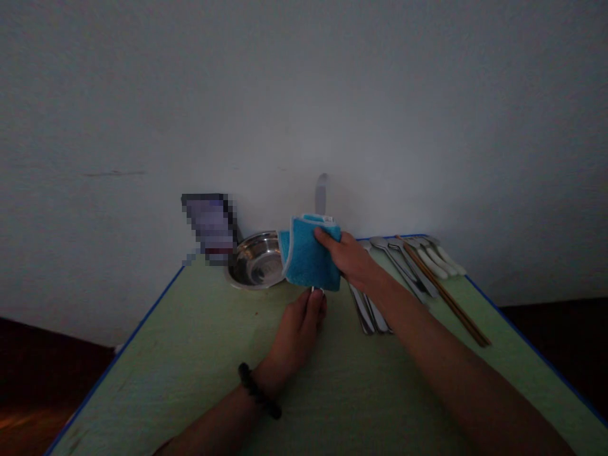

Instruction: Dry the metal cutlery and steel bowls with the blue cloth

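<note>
A table knife [321,193] stands upright in front of me, its rounded blade tip showing above a folded blue cloth [311,253] with a pale edging. The cloth covers the middle of the knife. Below it, my left hand [304,320], with a dark coiled band at the wrist, is closed around the knife's handle, of which only a small light bit shows. My right hand [349,256] is closed on the right side of the cloth, thumb on its near face. Any contact between cloth and blade is hidden behind the folds.
A shiny metal bowl [259,269] sits behind the cloth to the left, beside a blurred-out propped device [211,225]. Along the right lie several metal utensils [363,313], a spoon [396,263], wooden chopsticks [449,297] and white-handled cutlery [434,259]. A wall backs the blue-edged green table [190,354].
</note>
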`<state>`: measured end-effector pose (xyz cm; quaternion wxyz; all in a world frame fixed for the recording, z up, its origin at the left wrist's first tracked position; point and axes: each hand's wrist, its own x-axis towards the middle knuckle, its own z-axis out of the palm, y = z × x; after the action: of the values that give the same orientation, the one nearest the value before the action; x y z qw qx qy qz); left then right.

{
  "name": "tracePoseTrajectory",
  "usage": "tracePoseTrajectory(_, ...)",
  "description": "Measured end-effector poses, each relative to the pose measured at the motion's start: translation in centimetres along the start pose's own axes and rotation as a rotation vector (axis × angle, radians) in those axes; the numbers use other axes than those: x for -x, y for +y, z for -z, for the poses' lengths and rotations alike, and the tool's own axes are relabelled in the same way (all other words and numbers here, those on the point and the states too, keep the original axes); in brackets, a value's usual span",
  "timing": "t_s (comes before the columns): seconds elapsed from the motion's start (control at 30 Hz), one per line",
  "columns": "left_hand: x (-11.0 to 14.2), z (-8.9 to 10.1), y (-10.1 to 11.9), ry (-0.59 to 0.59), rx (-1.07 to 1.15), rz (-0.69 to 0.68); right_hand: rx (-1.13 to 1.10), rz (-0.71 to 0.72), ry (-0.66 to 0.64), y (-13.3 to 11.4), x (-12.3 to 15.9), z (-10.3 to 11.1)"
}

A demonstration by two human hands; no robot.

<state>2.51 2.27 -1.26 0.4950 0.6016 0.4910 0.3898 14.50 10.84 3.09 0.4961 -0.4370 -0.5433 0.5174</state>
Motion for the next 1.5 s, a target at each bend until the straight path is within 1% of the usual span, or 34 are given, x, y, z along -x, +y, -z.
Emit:
tracePoseTrajectory(0.1, -0.1, 0.1, 0.0, 0.031, -0.044, -0.01, 0.024, -0.049, -0.004, -0.1, 0.2, 0.0)
tracePoseTrajectory(0.2, -0.1, 0.4, 0.3, 0.017, -0.103, -0.04, -0.032, -0.049, -0.024, -0.3, 0.2, -0.2)
tracePoseTrajectory(0.27, 0.0, 0.6, 0.6, -0.035, -0.154, -0.06, -0.107, -0.033, 0.005, -0.8, 0.0, 0.1)
tracePoseTrajectory(0.4, 0.3, 0.7, 1.0, -0.205, -0.218, -0.053, -0.337, 0.003, 0.139, -2.4, -0.4, 1.5)
tracePoseTrajectory(0.47, 0.4, 0.7, 1.2, -0.251, -0.22, -0.032, -0.418, 0.0, 0.213, -3.0, -0.7, 2.1)
tracePoseTrajectory(0.53, 0.5, 0.6, 1.3, -0.278, -0.211, -0.008, -0.451, -0.024, 0.239, -2.8, -0.8, 2.2)
tracePoseTrajectory(0.6, 0.4, 0.5, 1.4, -0.278, -0.182, 0.024, -0.458, -0.099, 0.203, -2.1, -0.9, 1.9)
tracePoseTrajectory(0.7, 0.2, 0.4, 1.3, -0.233, -0.086, 0.097, -0.424, -0.237, 0.087, -0.7, -0.8, 1.0)
tracePoseTrajectory(0.8, 0.0, 0.3, 1.2, -0.21, -0.019, 0.157, -0.359, -0.312, 0.037, 0.0, -0.6, 0.5)
tracePoseTrajectory(0.93, -0.1, 0.3, 1.1, -0.224, -0.067, 0.158, -0.321, -0.317, 0.042, -0.2, -0.4, 0.6)
tracePoseTrajectory(1.03, -0.1, 0.3, 1.0, -0.229, -0.111, 0.14, -0.343, -0.315, 0.059, -0.3, -0.6, 0.6)
tracePoseTrajectory(1.17, -0.1, 0.3, 1.0, -0.244, -0.119, 0.121, -0.407, -0.294, 0.142, -0.1, -1.0, 0.8)
tracePoseTrajectory(1.23, -0.1, 0.4, 1.2, -0.254, -0.112, 0.121, -0.43, -0.291, 0.163, -0.1, -1.1, 0.8)
tracePoseTrajectory(1.37, 0.0, 0.4, 1.4, -0.252, -0.097, 0.137, -0.441, -0.321, 0.139, 0.0, -1.1, 0.9)
tracePoseTrajectory(1.5, -0.1, 0.4, 1.2, -0.257, -0.073, 0.155, -0.46, -0.332, 0.114, 0.1, -1.0, 0.9)
